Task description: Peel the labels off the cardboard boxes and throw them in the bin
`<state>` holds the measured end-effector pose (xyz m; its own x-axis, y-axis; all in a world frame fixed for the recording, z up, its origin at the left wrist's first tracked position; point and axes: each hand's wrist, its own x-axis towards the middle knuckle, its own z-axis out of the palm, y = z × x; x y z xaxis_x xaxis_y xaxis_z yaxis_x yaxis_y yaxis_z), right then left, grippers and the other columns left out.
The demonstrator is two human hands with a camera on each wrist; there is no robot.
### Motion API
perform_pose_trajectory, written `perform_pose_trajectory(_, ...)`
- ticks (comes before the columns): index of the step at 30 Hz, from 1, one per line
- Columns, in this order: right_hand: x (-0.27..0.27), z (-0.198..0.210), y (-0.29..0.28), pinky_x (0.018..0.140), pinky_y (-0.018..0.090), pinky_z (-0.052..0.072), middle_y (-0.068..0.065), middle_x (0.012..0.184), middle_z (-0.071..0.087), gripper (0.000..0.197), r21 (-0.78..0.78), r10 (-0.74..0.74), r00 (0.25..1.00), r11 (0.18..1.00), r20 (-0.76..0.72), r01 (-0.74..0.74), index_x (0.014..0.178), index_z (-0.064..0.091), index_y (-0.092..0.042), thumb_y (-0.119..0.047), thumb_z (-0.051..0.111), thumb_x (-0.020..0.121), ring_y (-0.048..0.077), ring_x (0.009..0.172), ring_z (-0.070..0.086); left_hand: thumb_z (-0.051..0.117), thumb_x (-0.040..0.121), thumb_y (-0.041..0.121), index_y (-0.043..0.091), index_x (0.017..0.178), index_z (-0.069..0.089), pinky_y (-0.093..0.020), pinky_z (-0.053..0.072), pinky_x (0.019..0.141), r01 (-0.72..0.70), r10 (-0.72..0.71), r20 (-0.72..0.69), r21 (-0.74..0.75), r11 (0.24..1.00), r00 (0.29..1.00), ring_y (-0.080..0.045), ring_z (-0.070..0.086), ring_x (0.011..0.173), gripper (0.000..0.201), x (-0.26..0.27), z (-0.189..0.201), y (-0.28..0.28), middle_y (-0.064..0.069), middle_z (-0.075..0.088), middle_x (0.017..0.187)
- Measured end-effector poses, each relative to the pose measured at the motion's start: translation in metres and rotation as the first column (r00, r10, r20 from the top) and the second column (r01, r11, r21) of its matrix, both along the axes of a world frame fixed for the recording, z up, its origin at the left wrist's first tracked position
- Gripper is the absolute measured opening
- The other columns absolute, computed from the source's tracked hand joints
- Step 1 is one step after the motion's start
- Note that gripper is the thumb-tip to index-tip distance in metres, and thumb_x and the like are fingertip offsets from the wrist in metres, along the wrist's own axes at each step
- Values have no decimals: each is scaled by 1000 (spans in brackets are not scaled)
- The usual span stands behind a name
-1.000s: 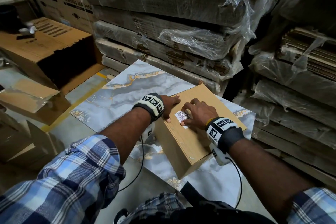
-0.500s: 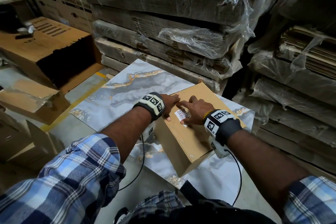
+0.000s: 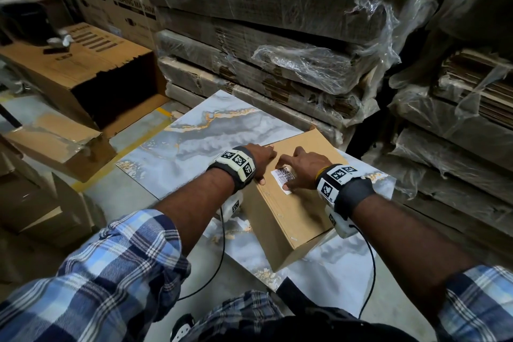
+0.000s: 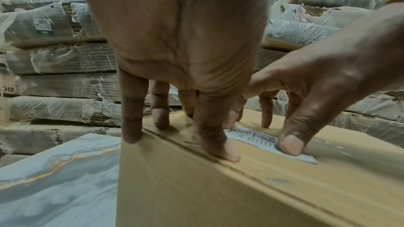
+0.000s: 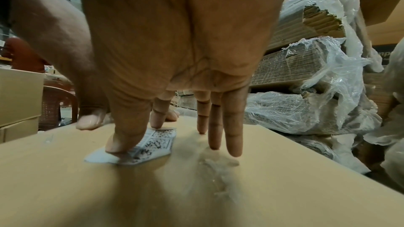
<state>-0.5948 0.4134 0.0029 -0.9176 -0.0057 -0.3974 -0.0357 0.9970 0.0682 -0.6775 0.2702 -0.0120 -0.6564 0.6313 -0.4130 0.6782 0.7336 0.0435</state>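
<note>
A brown cardboard box [image 3: 294, 211] lies on a marble-patterned tile. A white barcode label [image 3: 281, 175] is stuck flat on its top near the left edge. My left hand [image 3: 266, 164] rests on the box's top left edge with straight fingers, the thumb [image 4: 218, 146] beside the label [image 4: 258, 138]. My right hand [image 3: 291, 173] is spread over the label. Its thumb [image 5: 119, 141] presses the near corner of the label [image 5: 156, 142], its index fingertip touches the far edge, and the other fingers [image 5: 231, 137] stand on bare cardboard [image 5: 153, 196].
The marble tile [image 3: 194, 144] lies on the floor. Stacks of flattened cardboard in torn plastic wrap [image 3: 277, 69] rise just behind the box and to the right [image 3: 458, 125]. An open carton [image 3: 83, 69] lies on its side at left, with loose cardboard [image 3: 55, 144] before it.
My right hand has slid left over the label, its curled fingers straightening; the thumb now sits on the near corner. The left hand and the box have stayed put.
</note>
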Motion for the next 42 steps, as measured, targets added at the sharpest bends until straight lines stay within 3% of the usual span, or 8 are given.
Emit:
perform_pose_trajectory(8,4,-1,4,81,37,47,10,137,41,66,-7,33,999,999,-16,-33,143,36,-49,-56,68,86,34,110,57,86,71,21,20,120,58,-33,46,70,-113,114,-4,69,991,993,-30,63,100,56,9,3,-2,-5,67,110)
perform_pose_trajectory(16,4,0,3,84,41,51,12,133,41,62,-10,70,997,997,-8,-70,139,34,-53,-56,67,87,35,109,56,84,73,17,20,106,63,-33,49,68,-178,182,-28,102,979,983,-29,65,96,39,14,1,-3,-4,71,98)
perform_pose_trajectory(22,6,-2,9,85,42,50,12,135,42,74,-43,66,997,997,-45,-68,144,27,-48,-56,70,84,35,112,56,86,73,24,22,134,55,-35,50,86,-223,220,39,121,967,975,-27,59,114,69,13,4,-4,-4,65,121)
perform_pose_trajectory(27,6,-1,13,85,39,48,9,136,44,63,-43,78,996,996,-50,-80,138,42,-41,-56,71,84,33,114,55,87,72,21,20,141,49,-33,48,96,-254,242,99,137,957,965,-25,56,120,78,16,8,-6,-3,61,133)
perform_pose_trajectory(32,6,-2,15,89,41,49,9,138,43,67,-56,72,995,996,-64,-76,140,41,-40,-56,72,82,33,117,55,87,73,20,22,142,48,-28,43,85,-265,254,90,148,953,963,-24,56,119,79,20,8,-6,-1,62,132)
perform_pose_trajectory(36,6,-3,17,87,40,49,8,137,45,61,-74,67,995,995,-76,-73,133,46,-38,-56,73,81,32,114,56,86,73,21,24,142,47,-26,41,84,-266,258,80,128,955,963,-23,55,120,79,22,8,-5,0,61,133)
perform_pose_trajectory(40,7,-5,20,87,39,48,9,139,45,75,-78,63,993,994,-102,-71,143,38,-40,-58,73,79,32,117,56,85,75,22,22,143,45,-25,39,84,-257,248,88,105,961,965,-24,55,121,79,22,15,-4,-2,58,135)
perform_pose_trajectory(42,6,-5,20,86,38,47,7,136,46,67,-76,61,993,995,-106,-69,137,46,-38,-58,73,79,31,115,56,83,75,22,22,143,45,-24,40,83,-262,252,102,103,960,962,-23,56,117,77,21,17,-4,-1,59,133)
